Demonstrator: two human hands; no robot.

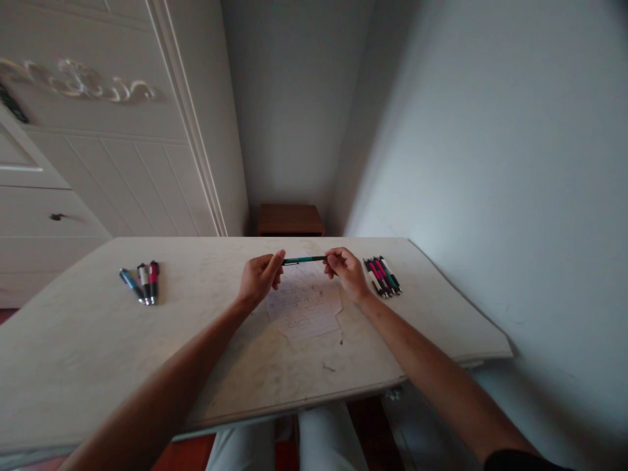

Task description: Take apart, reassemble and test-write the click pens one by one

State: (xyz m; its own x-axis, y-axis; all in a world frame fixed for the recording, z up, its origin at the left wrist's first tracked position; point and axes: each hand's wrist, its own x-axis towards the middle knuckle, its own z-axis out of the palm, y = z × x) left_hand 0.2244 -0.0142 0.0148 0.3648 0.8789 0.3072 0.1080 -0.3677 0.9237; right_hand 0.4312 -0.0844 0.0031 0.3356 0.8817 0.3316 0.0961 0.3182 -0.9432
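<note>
A green pen (305, 260) with dark ends is held level above the table, stretched between both hands. My left hand (260, 277) is closed on its left end, thumb on top. At the other end, my right hand (346, 269) pinches the dark tip between thumb and fingers. Beneath the pen lies a sheet of paper (307, 304) covered in scribbles. To the right of my right hand, several pens (383, 276) in pink, green, white and black lie side by side. Farther left rest a blue pen (130, 284), a white-and-black pen (144, 281) and a pink-and-black pen (154, 281).
The white, stained table (206, 386) has its near edge just above my legs. A grey-blue wall (490, 163) runs along the right. White panelled furniture (122, 176) stands at the left, and a brown wooden piece (290, 219) is behind the table.
</note>
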